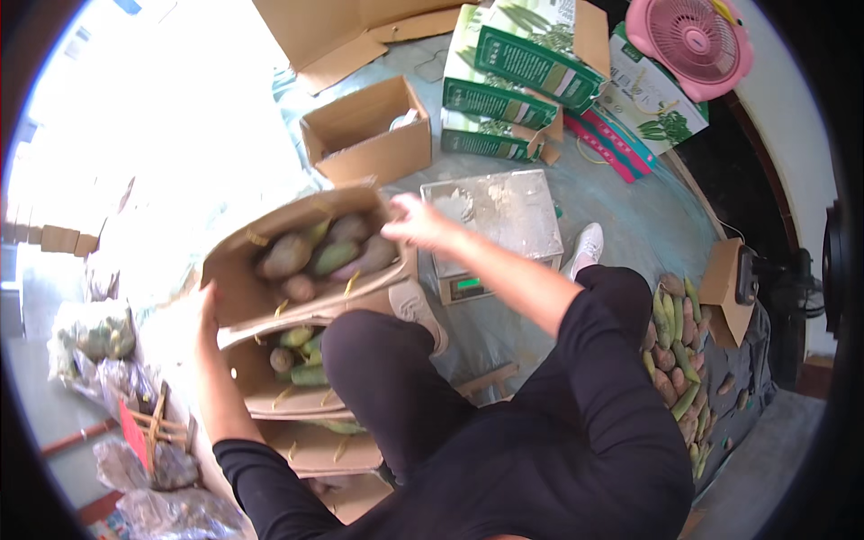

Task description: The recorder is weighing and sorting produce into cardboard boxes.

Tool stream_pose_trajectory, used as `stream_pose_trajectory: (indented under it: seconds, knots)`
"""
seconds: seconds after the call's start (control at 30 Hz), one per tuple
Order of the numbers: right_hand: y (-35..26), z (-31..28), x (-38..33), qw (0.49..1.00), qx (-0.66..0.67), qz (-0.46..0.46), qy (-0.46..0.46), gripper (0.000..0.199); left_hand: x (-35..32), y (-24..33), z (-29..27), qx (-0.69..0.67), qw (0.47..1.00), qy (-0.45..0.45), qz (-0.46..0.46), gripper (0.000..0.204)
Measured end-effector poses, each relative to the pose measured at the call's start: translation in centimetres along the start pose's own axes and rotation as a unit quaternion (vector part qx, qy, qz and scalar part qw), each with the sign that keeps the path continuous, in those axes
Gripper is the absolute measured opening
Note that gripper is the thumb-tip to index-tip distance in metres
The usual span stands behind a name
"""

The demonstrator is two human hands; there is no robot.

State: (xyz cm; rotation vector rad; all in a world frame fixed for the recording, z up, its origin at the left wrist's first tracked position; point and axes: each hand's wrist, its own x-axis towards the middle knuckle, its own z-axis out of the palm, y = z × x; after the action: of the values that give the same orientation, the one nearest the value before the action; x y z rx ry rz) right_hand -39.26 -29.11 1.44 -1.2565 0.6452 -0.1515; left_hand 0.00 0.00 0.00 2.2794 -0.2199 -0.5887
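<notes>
An open cardboard box (pixel 236 286) stands before my left knee, holding several brownish root vegetables (pixel 288 256) and green cucumber-like vegetables (pixel 335 258). My left hand (pixel 206 310) is closed at the box's left edge; bright light washes out part of it. At the box's upper right corner my right hand (pixel 418 223) is closed on the edge, fingers bent and slightly blurred. Nearer to me, partly behind my knee, is a second box (pixel 254 367) with green vegetables (pixel 310 373). A third box (pixel 310 447) sits nearer still.
A flat weighing scale (pixel 504 216) with a lit green display lies right of the boxes. Beyond are an open carton (pixel 382 148), green-and-white cartons (pixel 517 90) and a pink fan (pixel 693 43). Vegetables (pixel 675 351) are piled at the right; plastic bags (pixel 171 513) lie at lower left.
</notes>
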Motion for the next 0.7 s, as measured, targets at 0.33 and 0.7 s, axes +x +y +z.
stream_pose_trajectory:
  seconds: [0.33, 0.7]
  knots:
    - [4.7, 4.6, 4.5, 0.988, 0.084, 0.126, -0.012, 0.060, -0.2, -10.4, -0.8, 0.073, 0.994, 0.083, -0.018, 0.055]
    - [2.4, -4.9, -3.3, 0.984, -0.118, 0.132, 0.004, 0.041, -8.3, -4.2, 4.6, 0.380, 0.902, 0.203, -0.041, 0.083]
